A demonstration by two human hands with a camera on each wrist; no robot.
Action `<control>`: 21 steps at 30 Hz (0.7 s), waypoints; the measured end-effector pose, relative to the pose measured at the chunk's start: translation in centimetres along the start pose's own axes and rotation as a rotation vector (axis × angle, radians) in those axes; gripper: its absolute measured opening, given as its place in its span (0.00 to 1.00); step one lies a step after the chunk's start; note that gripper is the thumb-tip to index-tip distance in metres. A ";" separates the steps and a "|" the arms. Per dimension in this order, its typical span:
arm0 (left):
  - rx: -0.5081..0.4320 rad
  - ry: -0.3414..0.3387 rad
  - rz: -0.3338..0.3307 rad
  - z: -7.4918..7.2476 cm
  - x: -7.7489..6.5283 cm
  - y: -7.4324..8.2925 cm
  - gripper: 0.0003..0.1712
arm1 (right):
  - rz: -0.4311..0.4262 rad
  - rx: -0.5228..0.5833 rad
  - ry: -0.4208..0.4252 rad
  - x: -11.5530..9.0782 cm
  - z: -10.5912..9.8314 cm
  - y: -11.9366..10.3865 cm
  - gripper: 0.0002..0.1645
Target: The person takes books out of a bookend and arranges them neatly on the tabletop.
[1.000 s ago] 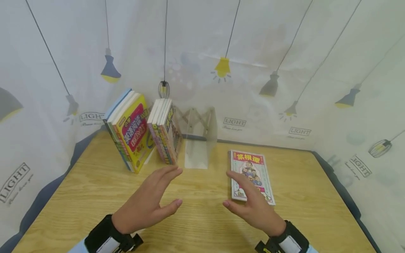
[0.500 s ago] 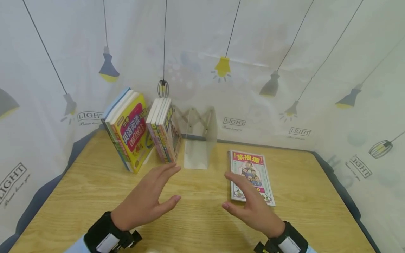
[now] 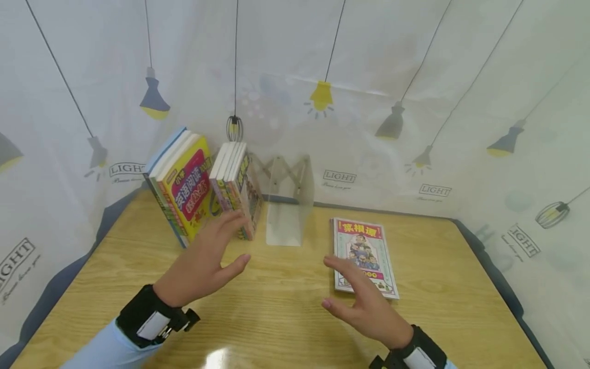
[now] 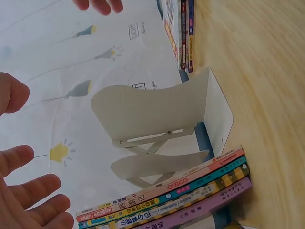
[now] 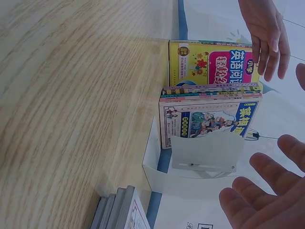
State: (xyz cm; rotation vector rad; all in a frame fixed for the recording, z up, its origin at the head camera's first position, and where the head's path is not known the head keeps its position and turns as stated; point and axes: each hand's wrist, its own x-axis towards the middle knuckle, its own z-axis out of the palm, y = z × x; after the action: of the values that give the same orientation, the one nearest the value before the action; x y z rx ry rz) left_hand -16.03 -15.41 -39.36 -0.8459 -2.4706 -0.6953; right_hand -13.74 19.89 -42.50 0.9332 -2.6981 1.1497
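Observation:
My left hand (image 3: 203, 264) hovers over the table with fingers extended and holds nothing. In the head view its fingertips overlap a row of thin upright books (image 3: 235, 184). Left of them, larger books with a yellow-covered one (image 3: 191, 192) in front stand leaning. My right hand (image 3: 371, 307) is raised with its fingers apart, in front of several comic books (image 3: 364, 253) stacked flat. A pale metal bookend (image 3: 285, 225) with a folding crosspiece stands right of the upright row. In the right wrist view the left hand (image 5: 267, 38) is up beside the yellow book.
The wooden table (image 3: 276, 328) runs back to a pale cloth backdrop (image 3: 369, 46) printed with hanging lamps. Dark edging (image 3: 488, 266) lines the table's right side. Black camera straps (image 3: 149, 318) sit on both wrists.
My left hand has moved forward and slightly left, closer to the upright books. The right hand has barely moved. Books and bookend stay in place while the head view shifts slightly.

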 end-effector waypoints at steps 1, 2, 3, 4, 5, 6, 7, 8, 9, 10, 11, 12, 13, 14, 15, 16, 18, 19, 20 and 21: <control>0.005 0.007 0.006 -0.1 0.2 -0.1 0.38 | -0.005 -0.001 -0.002 0.0 0.0 0.0 0.42; 0.011 0.015 0.012 -0.1 0.3 -0.3 0.37 | -0.008 -0.004 -0.004 0.0 0.0 0.0 0.42; 0.013 0.024 0.019 -0.2 0.5 -0.4 0.37 | -0.009 -0.007 -0.004 0.0 0.0 -0.1 0.42; 0.017 0.032 0.026 -0.2 0.7 -0.5 0.37 | -0.011 -0.008 -0.001 0.0 0.0 -0.1 0.43; 0.021 0.041 0.033 -0.2 0.8 -0.6 0.37 | -0.006 -0.009 0.002 0.0 -0.1 -0.2 0.43; 0.022 0.048 0.041 -0.1 1.0 -0.7 0.37 | -0.002 -0.009 0.005 0.0 -0.2 -0.2 0.43; 0.026 0.053 0.046 -0.1 1.2 -0.9 0.37 | 0.004 -0.011 0.007 0.0 -0.3 -0.2 0.43; 0.030 0.058 0.051 -0.1 1.4 -1.0 0.37 | 0.011 -0.012 0.009 0.0 -0.3 -0.3 0.43; 0.033 0.063 0.056 0.0 1.6 -1.1 0.37 | 0.015 -0.010 0.011 0.1 -0.4 -0.3 0.43; 0.039 0.068 0.062 0.0 1.8 -1.2 0.37 | 0.018 -0.007 0.011 0.1 -0.4 -0.3 0.42; 0.045 0.074 0.066 0.0 2.0 -1.3 0.37 | 0.021 -0.004 0.007 0.1 -0.4 -0.3 0.42; 0.051 0.079 0.071 0.0 2.2 -1.4 0.36 | 0.020 -0.003 0.003 0.1 -0.4 -0.2 0.42; 0.058 0.085 0.077 0.0 2.4 -1.5 0.36 | 0.017 -0.003 0.001 0.2 -0.3 -0.2 0.42; 0.064 0.094 0.084 0.0 2.6 -1.6 0.35 | 0.015 -0.002 -0.002 0.2 -0.3 -0.2 0.42; 0.071 0.103 0.091 0.0 2.7 -1.7 0.35 | 0.010 -0.001 -0.003 0.2 -0.2 -0.2 0.42; 0.075 0.112 0.100 -0.1 2.9 -1.8 0.34 | 0.004 -0.004 -0.001 0.2 -0.2 -0.2 0.42; 0.089 0.129 0.112 -0.2 3.2 -2.0 0.32 | -0.002 -0.008 0.009 0.2 -0.2 -0.3 0.42; 0.095 0.138 0.116 -0.2 3.4 -2.1 0.31 | -0.001 -0.007 0.013 0.3 -0.3 -0.3 0.42; 0.104 0.145 0.118 -0.3 3.6 -2.2 0.31 | 0.002 -0.004 0.015 0.3 -0.3 -0.4 0.41; 0.117 0.152 0.117 -0.4 3.8 -2.3 0.30 | 0.003 0.000 0.018 0.3 -0.3 -0.4 0.41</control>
State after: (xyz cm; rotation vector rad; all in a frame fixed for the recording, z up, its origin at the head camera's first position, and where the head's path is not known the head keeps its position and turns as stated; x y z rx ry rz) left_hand -20.17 -15.56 -37.76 -0.8525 -2.2824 -0.5468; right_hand -13.81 19.73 -41.92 0.9152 -2.6859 1.1528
